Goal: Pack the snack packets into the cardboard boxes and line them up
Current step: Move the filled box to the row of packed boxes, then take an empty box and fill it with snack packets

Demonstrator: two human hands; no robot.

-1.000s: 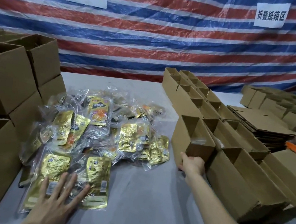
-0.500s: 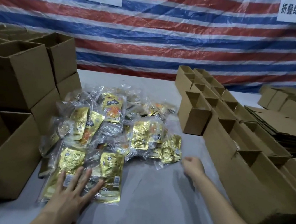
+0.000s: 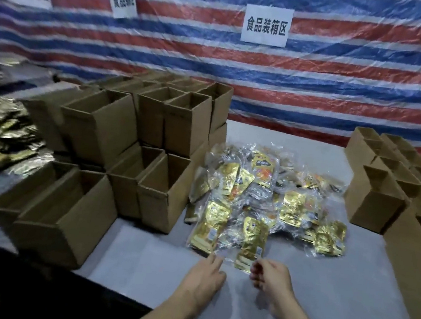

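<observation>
Two hands at grey counter (image 3: 148, 261) front edge: left hand (image 3: 205, 275) flat, right hand (image 3: 272, 277) curled, grip unclear; crinkly gold foil snack packets (image 3: 254, 232) beyond.

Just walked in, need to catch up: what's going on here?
A person is packing snack packets into cardboard boxes. Both hands are at the pile's near edge: the left hand reaches out with fingers extended, the right hand has its fingers curled beside a gold packet; whether it pinches the wrapper is unclear. On the left stand stacked open boxes, on the right a row of boxes.
</observation>
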